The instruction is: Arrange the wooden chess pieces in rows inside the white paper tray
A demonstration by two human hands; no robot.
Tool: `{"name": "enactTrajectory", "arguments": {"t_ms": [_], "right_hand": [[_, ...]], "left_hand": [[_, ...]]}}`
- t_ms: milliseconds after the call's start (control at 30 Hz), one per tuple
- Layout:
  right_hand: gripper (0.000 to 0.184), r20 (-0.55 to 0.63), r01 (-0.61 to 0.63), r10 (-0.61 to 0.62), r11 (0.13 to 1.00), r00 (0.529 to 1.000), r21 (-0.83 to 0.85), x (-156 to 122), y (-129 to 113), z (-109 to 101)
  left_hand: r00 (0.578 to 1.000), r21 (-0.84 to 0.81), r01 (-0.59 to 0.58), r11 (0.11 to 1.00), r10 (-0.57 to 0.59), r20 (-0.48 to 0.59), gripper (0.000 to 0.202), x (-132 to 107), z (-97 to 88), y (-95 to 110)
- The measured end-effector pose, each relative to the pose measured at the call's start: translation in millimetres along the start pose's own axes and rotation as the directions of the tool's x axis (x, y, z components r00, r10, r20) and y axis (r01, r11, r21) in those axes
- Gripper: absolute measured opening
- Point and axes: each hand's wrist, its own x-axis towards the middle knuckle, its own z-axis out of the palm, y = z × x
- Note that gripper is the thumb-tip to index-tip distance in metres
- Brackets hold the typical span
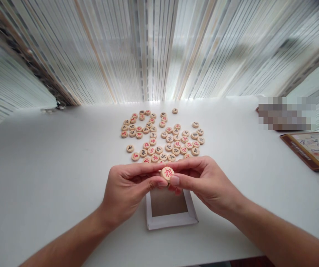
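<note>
Between my two hands is a round wooden Chinese chess piece (167,173) with a red character facing up toward me. My left hand (128,189) pinches it from the left with thumb and fingers. From the right, my right hand (203,183) grips the same piece, thumb at its lower edge. Below the hands lies a shallow box lid (173,221) with a white border and a brown middle; its far part is hidden by the hands. Just beyond the hands, many more chess pieces (152,151) with red or black characters lie loosely spread, some partly covered by my fingers.
A white table (50,178) carries everything. At the right lies a brown-edged box or booklet (312,150), with a blurred-out item (285,115) behind it. A striped string curtain (159,48) hangs along the far table edge.
</note>
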Motion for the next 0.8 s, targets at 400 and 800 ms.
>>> {"name": "enactTrajectory", "arguments": {"t_ms": [400,800], "right_hand": [[0.028,-0.028,-0.039,0.041,0.998,0.999,0.053,0.8,5.8,-3.3],[0.02,-0.008,-0.033,0.034,0.996,0.999,0.083,2.0,4.3,-1.0]], "left_hand": [[0.942,0.192,-0.323,0.927,0.294,0.164,0.035,4.0,-8.5,-5.2],[0.942,0.182,-0.307,0.934,0.27,0.202,0.032,4.4,-9.9,-9.8]]}}
